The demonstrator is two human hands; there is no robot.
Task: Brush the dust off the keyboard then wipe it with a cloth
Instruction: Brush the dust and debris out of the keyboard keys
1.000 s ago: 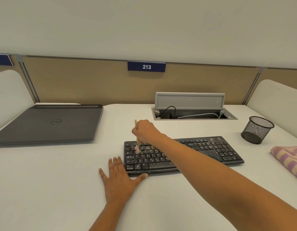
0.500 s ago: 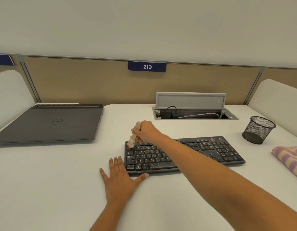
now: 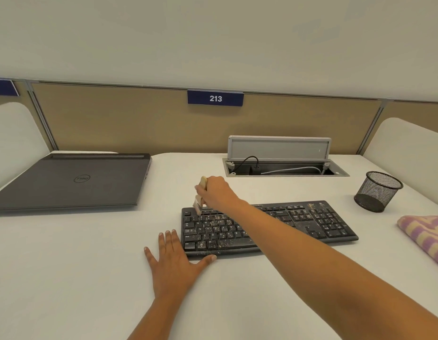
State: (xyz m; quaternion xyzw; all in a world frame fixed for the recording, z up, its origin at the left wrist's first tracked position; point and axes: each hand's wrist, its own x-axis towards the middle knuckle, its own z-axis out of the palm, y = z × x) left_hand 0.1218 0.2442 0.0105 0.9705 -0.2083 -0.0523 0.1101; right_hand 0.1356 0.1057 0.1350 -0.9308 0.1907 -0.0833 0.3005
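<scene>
Head view. Keyboard (image 3: 269, 227) lies near the table's (image 3: 65, 266) front edge, right of centre, left half speckled with dust. Right hand (image 3: 216, 192) grips a small brush (image 3: 199, 200), bristles seemingly touching the top key row at the far-left corner. Left hand (image 3: 175, 262) lies flat, thumb against the keyboard's front edge. Cloth (image 3: 424, 235) waits at the right edge.

Risk: strokes may push dust between the keys; if the flat hand lifts, the keyboard may slide.
</scene>
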